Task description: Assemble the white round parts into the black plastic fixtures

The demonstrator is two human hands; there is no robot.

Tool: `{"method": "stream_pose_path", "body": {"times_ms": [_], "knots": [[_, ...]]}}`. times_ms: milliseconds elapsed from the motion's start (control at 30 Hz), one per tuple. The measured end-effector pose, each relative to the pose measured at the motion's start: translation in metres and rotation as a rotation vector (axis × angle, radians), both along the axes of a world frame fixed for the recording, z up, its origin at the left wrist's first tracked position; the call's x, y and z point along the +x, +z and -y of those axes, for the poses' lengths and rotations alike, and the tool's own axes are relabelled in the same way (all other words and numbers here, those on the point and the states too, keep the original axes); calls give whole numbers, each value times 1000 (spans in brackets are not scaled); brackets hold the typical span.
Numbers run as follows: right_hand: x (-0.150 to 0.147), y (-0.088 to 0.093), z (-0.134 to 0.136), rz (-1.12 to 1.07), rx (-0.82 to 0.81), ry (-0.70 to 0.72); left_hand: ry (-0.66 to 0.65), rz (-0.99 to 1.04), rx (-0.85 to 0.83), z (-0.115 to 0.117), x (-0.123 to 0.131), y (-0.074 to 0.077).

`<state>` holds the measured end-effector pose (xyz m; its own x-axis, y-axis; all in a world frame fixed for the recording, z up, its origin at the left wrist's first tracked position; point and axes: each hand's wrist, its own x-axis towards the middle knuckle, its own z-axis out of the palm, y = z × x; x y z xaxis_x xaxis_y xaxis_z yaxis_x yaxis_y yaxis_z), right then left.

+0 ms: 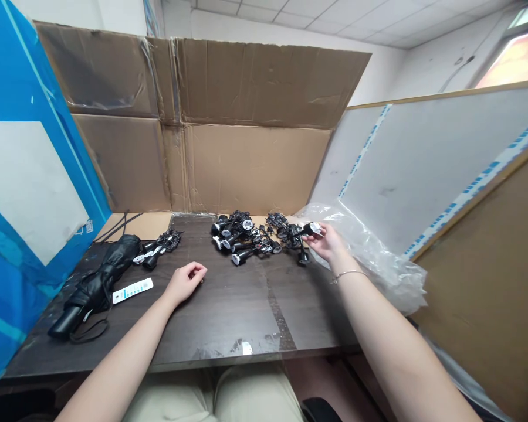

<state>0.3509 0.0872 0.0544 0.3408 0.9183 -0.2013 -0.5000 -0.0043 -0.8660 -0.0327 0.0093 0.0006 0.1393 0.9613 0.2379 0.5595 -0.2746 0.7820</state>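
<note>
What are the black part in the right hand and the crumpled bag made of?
The black part in the right hand looks like moulded plastic from its smooth sheen, but could be metal. The crumpled bag looks like see-through plastic film.

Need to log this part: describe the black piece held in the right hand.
The black piece looks like moulded plastic: a short cylinder with a round white end, pointing right. The right hand pinches it beside a pile of similar black parts. Finer details are too small to tell.
</note>
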Motion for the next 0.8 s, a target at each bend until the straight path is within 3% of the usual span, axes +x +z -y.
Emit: {"method": "stream_pose_path", "body": {"times_ms": [267, 467, 633, 800], "knots": [[-10, 8, 5, 48, 169, -64, 8, 5, -4, 1, 2, 2], [-17, 19, 9, 61, 203, -61, 7, 15, -4, 0, 1, 0], [-37, 32, 28, 14, 274, 123, 3, -21, 18, 0, 0, -1], [-84, 53, 57, -42, 418, 352, 6, -34, 19, 1, -3, -3]]}}
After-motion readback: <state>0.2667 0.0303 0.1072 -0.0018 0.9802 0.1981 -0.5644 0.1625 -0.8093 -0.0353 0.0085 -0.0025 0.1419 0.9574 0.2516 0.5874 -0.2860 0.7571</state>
